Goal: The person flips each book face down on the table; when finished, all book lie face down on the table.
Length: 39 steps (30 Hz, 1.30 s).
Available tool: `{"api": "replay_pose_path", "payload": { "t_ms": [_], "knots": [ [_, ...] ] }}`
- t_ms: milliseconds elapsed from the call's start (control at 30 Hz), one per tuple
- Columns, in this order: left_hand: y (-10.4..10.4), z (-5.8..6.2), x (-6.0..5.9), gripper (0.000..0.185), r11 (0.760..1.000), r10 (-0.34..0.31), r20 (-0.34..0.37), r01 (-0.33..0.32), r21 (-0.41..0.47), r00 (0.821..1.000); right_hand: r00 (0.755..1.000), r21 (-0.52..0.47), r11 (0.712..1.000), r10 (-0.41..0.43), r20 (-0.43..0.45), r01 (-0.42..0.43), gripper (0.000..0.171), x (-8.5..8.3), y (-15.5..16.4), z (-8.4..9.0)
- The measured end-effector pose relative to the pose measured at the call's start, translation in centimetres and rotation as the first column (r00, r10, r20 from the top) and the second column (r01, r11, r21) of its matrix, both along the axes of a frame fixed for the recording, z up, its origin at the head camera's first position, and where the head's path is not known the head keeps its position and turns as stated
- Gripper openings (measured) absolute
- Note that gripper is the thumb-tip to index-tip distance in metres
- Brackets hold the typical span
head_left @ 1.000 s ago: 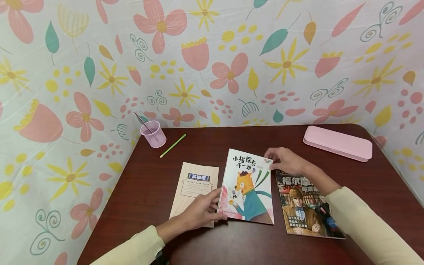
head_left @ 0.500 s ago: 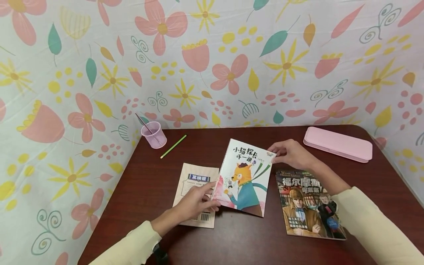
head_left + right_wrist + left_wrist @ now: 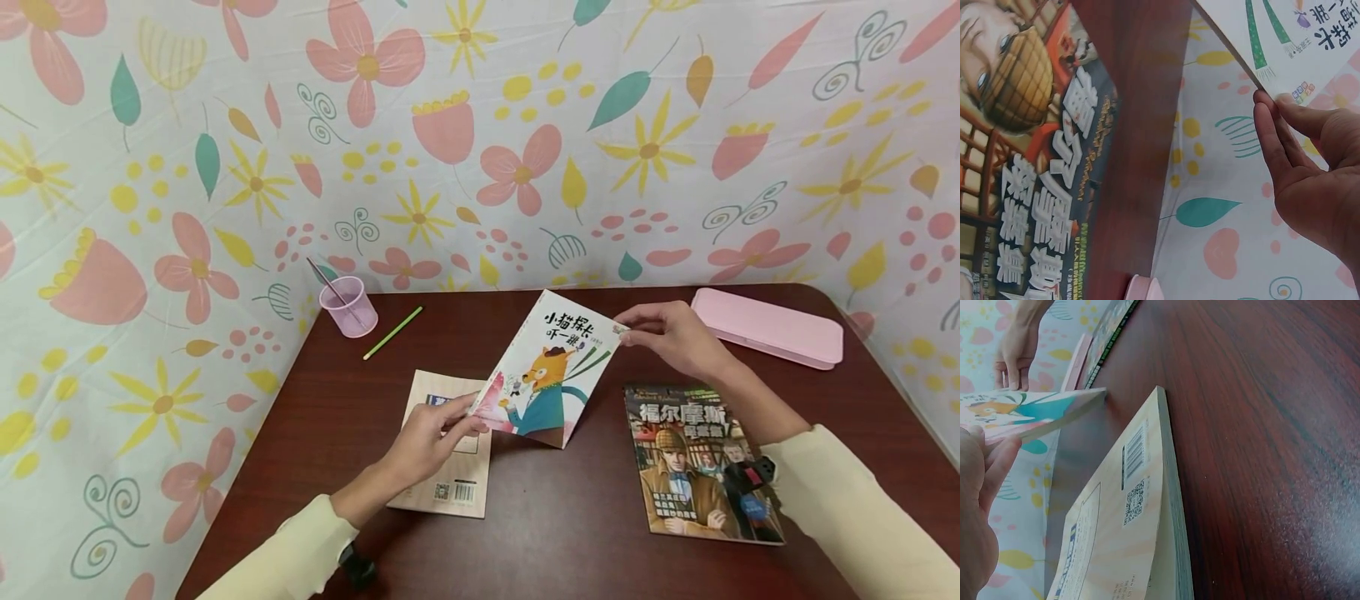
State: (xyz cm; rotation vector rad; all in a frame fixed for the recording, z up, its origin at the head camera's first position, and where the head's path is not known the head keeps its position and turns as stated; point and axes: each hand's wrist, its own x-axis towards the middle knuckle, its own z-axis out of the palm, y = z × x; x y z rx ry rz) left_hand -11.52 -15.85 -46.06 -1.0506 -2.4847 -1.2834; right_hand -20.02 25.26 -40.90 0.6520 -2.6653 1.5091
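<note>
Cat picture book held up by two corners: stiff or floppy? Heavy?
Probably floppy: the cat picture book is thin and looks slightly bowed between the left hand and right hand. Likely light, since a fingertip pinch at each corner carries it. The glossy cover may slip in so small a grip.

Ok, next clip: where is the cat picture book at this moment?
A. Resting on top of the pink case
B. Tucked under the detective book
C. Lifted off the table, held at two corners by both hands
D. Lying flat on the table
C: the cat picture book is tilted above the table, with the left hand pinching its lower corner and the right hand pinching its upper corner.
</note>
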Motion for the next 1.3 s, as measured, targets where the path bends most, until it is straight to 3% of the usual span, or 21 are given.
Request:
{"api": "replay_pose_path", "payload": {
  "t_ms": [333,567,733,867,1100,1300],
  "knots": [
    [-0.8,0.7,0.0,0.034,0.994,0.094,-0.089,-0.088,0.071,0.992,0.998,-0.092,0.994,-0.045,0.052,0.050,0.022,0.6,0.0,1.3],
    [-0.5,1.0,0.4,0.031,0.975,0.134,-0.092,-0.115,0.190,0.987,0.991,-0.098,0.989,-0.106,0.082,0.114,0.025,0.6,-0.2,1.2],
    [-0.1,0.8,0.8,0.032,0.961,0.116,-0.128,-0.078,0.267,0.985,0.986,-0.129,0.983,-0.117,0.121,0.133,0.026,0.5,-0.2,0.8],
    [0.1,0.3,1.1,0.031,0.951,0.094,-0.129,-0.051,0.307,0.987,0.979,-0.193,0.974,-0.080,0.187,0.116,0.030,0.5,-0.1,0.3],
    [0.3,-0.6,1.7,0.033,0.962,0.077,-0.126,-0.041,0.271,0.989,0.956,-0.172,0.977,-0.074,0.286,0.127,0.036,0.5,-0.3,-0.5],
    [0.7,-1.8,2.3,0.031,0.965,0.029,-0.054,-0.014,0.263,0.998,0.933,-0.137,0.983,-0.071,0.352,0.126,0.039,0.4,-0.9,-1.7]
  ]
}}
